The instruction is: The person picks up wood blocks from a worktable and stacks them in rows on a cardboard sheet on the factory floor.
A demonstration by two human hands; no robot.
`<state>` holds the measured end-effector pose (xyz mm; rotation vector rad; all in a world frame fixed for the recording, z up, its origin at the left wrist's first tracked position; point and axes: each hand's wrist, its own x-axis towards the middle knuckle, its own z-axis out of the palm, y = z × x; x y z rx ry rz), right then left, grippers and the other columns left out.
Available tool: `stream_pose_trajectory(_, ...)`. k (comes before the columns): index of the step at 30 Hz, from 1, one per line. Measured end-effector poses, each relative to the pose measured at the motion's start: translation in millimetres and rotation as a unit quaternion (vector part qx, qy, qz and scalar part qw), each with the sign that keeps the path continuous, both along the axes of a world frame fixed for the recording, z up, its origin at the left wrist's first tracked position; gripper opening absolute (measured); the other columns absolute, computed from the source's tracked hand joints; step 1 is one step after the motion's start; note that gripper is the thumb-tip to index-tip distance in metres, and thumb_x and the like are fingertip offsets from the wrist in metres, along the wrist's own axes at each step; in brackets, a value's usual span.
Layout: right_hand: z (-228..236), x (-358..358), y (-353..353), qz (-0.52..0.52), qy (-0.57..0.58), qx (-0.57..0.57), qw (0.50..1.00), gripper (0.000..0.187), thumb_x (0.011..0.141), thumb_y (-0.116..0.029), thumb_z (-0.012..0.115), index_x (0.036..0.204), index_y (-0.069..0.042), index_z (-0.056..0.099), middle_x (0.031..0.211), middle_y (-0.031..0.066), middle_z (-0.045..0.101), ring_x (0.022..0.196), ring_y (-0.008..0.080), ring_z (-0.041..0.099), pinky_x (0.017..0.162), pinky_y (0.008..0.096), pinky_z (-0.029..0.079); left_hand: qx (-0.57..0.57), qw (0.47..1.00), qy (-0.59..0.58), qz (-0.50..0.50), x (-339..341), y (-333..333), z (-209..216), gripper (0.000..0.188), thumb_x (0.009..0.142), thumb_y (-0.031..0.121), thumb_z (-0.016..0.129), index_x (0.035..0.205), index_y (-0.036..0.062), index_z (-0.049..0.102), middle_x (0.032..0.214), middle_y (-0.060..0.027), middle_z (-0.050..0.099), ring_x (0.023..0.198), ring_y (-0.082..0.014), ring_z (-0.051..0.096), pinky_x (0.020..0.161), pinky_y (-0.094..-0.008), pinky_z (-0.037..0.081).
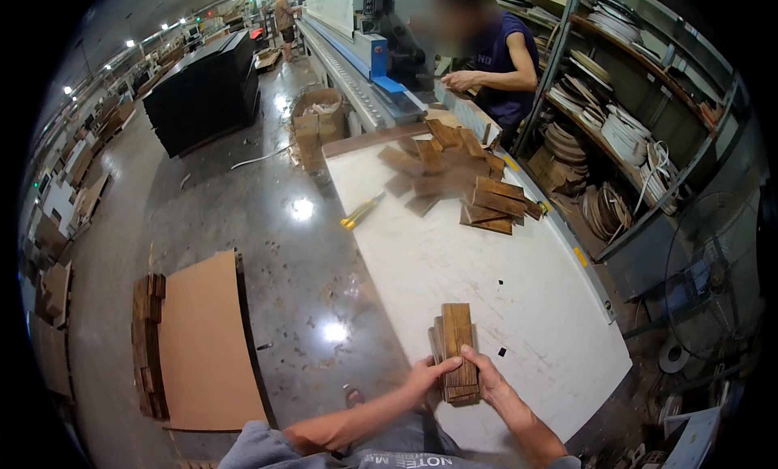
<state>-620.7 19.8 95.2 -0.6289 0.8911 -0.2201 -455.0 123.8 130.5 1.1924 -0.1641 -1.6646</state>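
Observation:
Near the front edge of a white worktable point(551, 307), a small stack of brown wood-grain strips point(458, 327) lies lengthwise away from me. My left hand point(428, 376) grips the stack's left side, its thumb lying over the top strip. On the right side, my right hand point(489, 378) is closed round the same stack, thumb at the upper edge. The strips' ends are slightly uneven. Farther up the table is a loose heap of similar brown strips point(496, 200), some tilted across each other. A yellow-handled cutting tool point(356, 215) rests by the table's left edge.
Beyond the heap, a person in a dark sleeveless top point(510, 64) stands by a long machine point(340, 64). Stacked strips point(148, 339) sit on a brown board point(207, 347) at lower left. Shelves with coiled edging point(604, 121) and a fan point(713, 266) stand right.

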Motion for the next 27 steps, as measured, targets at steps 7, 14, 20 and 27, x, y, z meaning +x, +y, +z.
stream_pose_trajectory(7,1,4,20,0.031,0.021,-0.062,0.997,0.066,0.093,-0.047,0.068,0.134,0.003,0.054,0.117,0.013,0.067,0.105,0.024,0.066,0.092,0.0398,0.054,-0.025,0.999,0.015,-0.02,12,11,-6,0.075,0.078,0.038,0.086,0.133,-0.0038,0.056,0.122,-0.0142,0.067,0.11,-0.0231,0.065,0.096,-0.0375,0.052)
stream_pose_trajectory(14,41,22,-20,0.067,-0.068,-0.46,0.883,0.09,0.081,-0.041,0.077,0.149,0.0,0.035,0.143,0.0158,0.052,0.133,0.0302,0.05,0.111,0.0442,0.042,-0.332,0.831,-0.446,-0.024,38,-33,-24,0.128,0.06,0.046,0.093,0.154,-0.006,0.023,0.142,-0.0241,0.04,0.129,-0.0372,0.043,0.11,-0.0466,0.038)
stream_pose_trajectory(20,13,9,-45,-0.069,-0.003,-0.578,0.813,0.088,0.084,-0.045,0.073,0.15,-0.001,0.034,0.146,0.0149,0.048,0.135,0.0307,0.047,0.112,0.0447,0.041,-0.437,0.733,-0.5,-0.145,51,-84,-35,0.137,0.057,0.036,0.094,0.157,-0.0039,0.01,0.148,-0.0284,0.033,0.136,-0.0436,0.036,0.114,-0.051,0.034)
stream_pose_trajectory(27,-50,11,-40,-0.179,0.035,-0.51,0.841,0.089,0.085,-0.048,0.071,0.151,-0.001,0.033,0.147,0.0146,0.047,0.136,0.0306,0.047,0.112,0.0446,0.041,-0.476,0.723,-0.477,-0.154,34,-87,-92,0.143,0.061,0.041,0.092,0.159,-0.0029,-0.001,0.163,-0.0332,0.006,0.152,-0.0479,0.009,0.123,-0.0541,0.014)
